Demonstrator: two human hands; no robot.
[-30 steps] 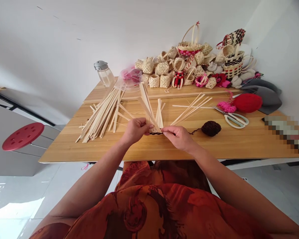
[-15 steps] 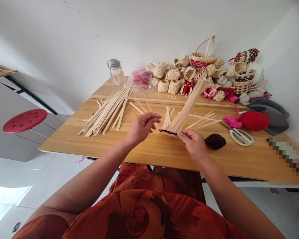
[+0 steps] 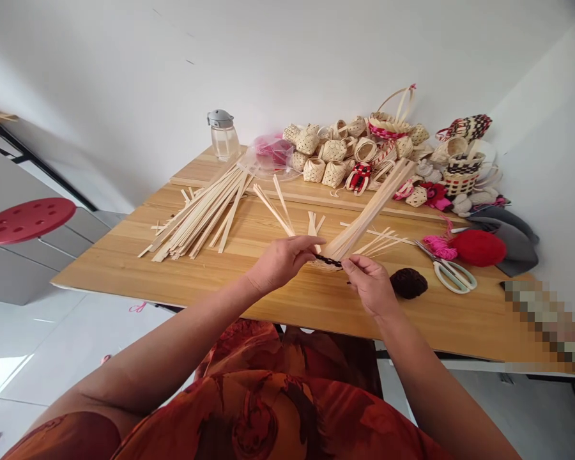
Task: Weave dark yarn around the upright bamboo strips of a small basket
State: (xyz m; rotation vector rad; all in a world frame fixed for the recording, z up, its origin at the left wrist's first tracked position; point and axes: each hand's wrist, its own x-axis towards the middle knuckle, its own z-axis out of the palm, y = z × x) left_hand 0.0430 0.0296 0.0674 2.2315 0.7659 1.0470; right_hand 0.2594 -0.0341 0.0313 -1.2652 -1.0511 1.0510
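Note:
Between my hands is a partly woven piece of pale wooden strips, the strips fanning out upward and to the sides. A dark brown yarn row runs along its near edge. My left hand is closed at the left end of that row, thumb and fingers together on the edge. At the right end, my right hand pinches the edge between thumb and fingers. Just right of this hand lies a ball of dark brown yarn. The underside of the woven piece is hidden.
Loose strips lie in a heap on the table to the left. Small woven baskets are piled at the back, near a clear bottle. Scissors and red yarn sit right. A red stool stands left.
My left hand has moved right and closed onto the left end of the dark row, from hovering with its fingers apart. My right hand keeps its pinch. The view has shifted slightly.

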